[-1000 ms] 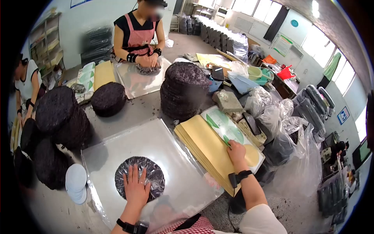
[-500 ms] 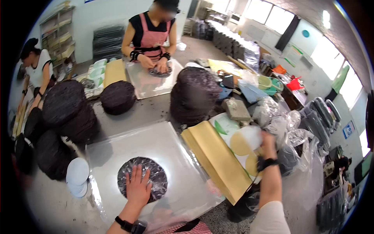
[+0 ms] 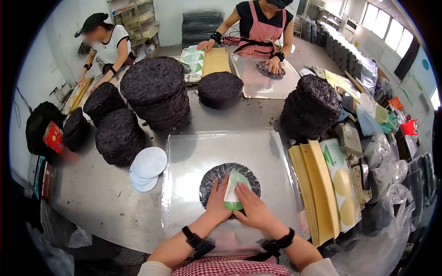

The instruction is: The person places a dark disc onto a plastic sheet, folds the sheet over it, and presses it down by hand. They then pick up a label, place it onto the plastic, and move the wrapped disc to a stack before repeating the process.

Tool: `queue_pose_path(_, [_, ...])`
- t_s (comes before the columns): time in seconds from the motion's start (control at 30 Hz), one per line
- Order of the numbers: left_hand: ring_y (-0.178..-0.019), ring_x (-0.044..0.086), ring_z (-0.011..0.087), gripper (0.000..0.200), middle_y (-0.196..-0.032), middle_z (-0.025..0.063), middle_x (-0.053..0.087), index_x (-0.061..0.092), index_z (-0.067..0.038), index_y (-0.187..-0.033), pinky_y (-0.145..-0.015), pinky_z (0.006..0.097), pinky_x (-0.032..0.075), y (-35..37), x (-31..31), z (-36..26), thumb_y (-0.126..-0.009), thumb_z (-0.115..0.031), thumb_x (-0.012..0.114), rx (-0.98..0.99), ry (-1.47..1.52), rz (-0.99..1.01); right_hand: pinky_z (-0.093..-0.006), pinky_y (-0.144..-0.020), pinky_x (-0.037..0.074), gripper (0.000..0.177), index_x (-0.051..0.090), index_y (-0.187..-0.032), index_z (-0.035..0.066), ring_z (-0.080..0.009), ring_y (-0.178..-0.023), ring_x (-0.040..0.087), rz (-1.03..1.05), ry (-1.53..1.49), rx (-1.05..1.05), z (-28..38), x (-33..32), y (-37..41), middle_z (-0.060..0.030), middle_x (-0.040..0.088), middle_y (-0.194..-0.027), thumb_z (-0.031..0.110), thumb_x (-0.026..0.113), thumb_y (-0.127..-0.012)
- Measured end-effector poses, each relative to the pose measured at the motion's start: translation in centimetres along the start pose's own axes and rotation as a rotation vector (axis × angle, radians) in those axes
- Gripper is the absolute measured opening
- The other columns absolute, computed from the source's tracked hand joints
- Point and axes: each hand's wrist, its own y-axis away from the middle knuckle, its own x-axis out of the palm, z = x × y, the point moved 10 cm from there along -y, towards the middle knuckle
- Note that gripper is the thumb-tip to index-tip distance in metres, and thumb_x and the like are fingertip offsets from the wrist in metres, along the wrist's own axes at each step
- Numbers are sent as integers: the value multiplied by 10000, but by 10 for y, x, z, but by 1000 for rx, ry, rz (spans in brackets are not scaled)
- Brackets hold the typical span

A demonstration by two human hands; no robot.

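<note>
A flat black round cake (image 3: 205,189), covered with wrinkled clear film, lies on a clear plastic sheet (image 3: 184,161) in front of me. A green and white label (image 3: 234,181) rests over the cake's middle, bent, with part of it raised. My left hand (image 3: 220,202) lies along the label's left side, fingers stretched over the cake; its thumb is mostly hidden. From the right, my right hand (image 3: 252,204) has its fingers on the label and against its edge. The undersides of the label and fingers cannot be seen.
White round discs (image 3: 149,165) lie left of the sheet. Dark stacked lumps (image 3: 156,92) and another dark stack (image 3: 311,106) stand beyond. Yellow paper (image 3: 317,193) and a label sheet (image 3: 343,184) lie at right. A co-worker (image 3: 262,27) works across the table, another (image 3: 108,46) at left.
My right hand has come from the label sheet at the right to the cake, bringing the label. My left hand has shifted beside the label. The view has swung left.
</note>
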Motion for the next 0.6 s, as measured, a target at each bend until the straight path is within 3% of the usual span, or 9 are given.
queue_pose_path(0.07, [-1483, 187, 295, 647, -1535, 114, 368, 431, -105, -1449, -1187, 545, 145, -1, -9, -1, -898, -428, 534, 11, 133, 24, -483, -1190, 163, 710, 250, -1504, -32, -361, -1464, 229, 299, 298, 146, 14, -10, -15, -250, 277, -1549, 394, 478, -983])
queue_pose_path(0.2, [-1482, 194, 299, 748, -1557, 164, 304, 299, -63, -1510, -1193, 530, 150, 2, -8, -3, -883, -368, 571, 60, 43, -14, -503, -1190, 126, 668, 229, -1521, -3, -337, -1480, 195, -275, -608, 110, -27, 12, -49, -228, 234, -1574, 412, 376, -1019])
queue_pose_path(0.3, [-1485, 195, 296, 799, -1592, 177, 213, 190, -55, -1540, -1210, 481, 115, 6, -26, 37, -868, -270, 566, -225, 1008, -72, -509, -1186, 139, 670, 230, -1528, 23, -341, -1480, 191, -270, -236, 103, -9, 13, -54, -199, 242, -1580, 408, 402, -1007])
queue_pose_path(0.33, [-1492, 163, 294, 821, -1614, 178, 134, 120, -18, -1543, -1209, 438, 135, 8, -31, 51, -820, -85, 503, -153, 1539, -181, -550, -1175, 146, 662, 273, -1517, 40, -358, -1468, 215, -212, 70, 113, -1, 22, -58, -179, 273, -1573, 401, 428, -985])
queue_pose_path(0.4, [-1466, 210, 321, 790, -1586, 198, 195, 142, 20, -1526, -1185, 418, 204, 12, -46, 62, -798, -1, 449, 109, 1378, -367, -585, -1157, 164, 664, 313, -1499, 37, -362, -1464, 225, -135, 326, 155, 14, 30, -61, -182, 295, -1562, 396, 458, -959])
queue_pose_path(0.47, [-1412, 319, 369, 709, -1532, 238, 300, 181, 39, -1510, -1147, 427, 283, 8, -67, 40, -876, -71, 477, 111, 981, -317, -638, -1124, 201, 665, 396, -1449, 27, -368, -1450, 250, -134, 519, 157, 17, 33, -64, -188, 347, -1531, 397, 519, -910])
queue_pose_path(0.5, [-1385, 373, 393, 673, -1505, 258, 353, 200, 48, -1502, -1128, 431, 323, 9, -69, 29, -915, -106, 491, 105, 784, -289, -633, -1123, 211, 655, 414, -1431, 20, -372, -1444, 260, -153, 503, 130, 14, 40, -67, -193, 360, -1519, 388, 532, -902])
queue_pose_path(0.57, [-1357, 402, 401, 678, -1491, 266, 367, 275, 50, -1476, -1106, 443, 346, 3, -43, 33, -937, -254, 551, -71, 860, -186, -623, -1121, 230, 635, 449, -1395, 5, -378, -1432, 279, -201, 486, 67, 11, 35, -74, -201, 387, -1494, 369, 557, -886])
queue_pose_path(0.6, [-1364, 395, 394, 707, -1491, 263, 368, 280, 45, -1475, -1112, 442, 339, -2, -38, 31, -931, -298, 573, -79, 760, -128, -587, -1114, 281, 482, 536, -1311, 30, -361, -1378, 377, -250, 189, 35, 5, 21, -69, -197, 500, -1387, 265, 555, -891])
